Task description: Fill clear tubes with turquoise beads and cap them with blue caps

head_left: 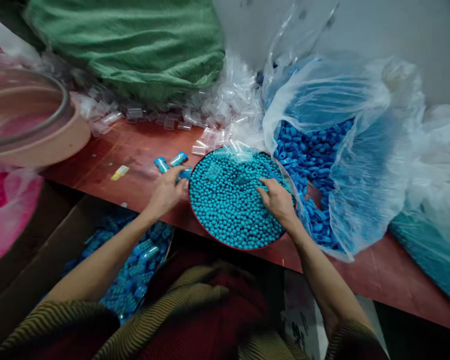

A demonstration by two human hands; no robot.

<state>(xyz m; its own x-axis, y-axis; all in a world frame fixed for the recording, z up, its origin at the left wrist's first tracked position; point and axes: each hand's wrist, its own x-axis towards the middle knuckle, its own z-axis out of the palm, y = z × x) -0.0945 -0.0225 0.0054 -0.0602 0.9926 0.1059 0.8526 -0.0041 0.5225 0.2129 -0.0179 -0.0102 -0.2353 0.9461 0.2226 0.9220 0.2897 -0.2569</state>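
A round red-rimmed tray (235, 247) full of small turquoise beads (236, 215) sits on the reddish table. At its left edge my left hand (167, 192) has thumb and fingers closed around a small blue-capped tube (186, 173), partly hidden by the fingers. Two similar tubes, one upper (179, 159) and one lower (161, 164), lie just beyond that hand. Over the right side of the beads is my right hand (279, 200), thumb and forefinger apart with nothing visible between them. Clear empty tubes (242, 151) rest on the beads at the tray's far edge.
A plastic bag (371, 200) spills blue caps (315, 155) at the right. Clear tubes (225, 107) are heaped behind the tray by a green cloth bundle (135, 45). A pink basin (60, 142) stands left. Filled tubes (131, 280) lie in a box below the table edge.
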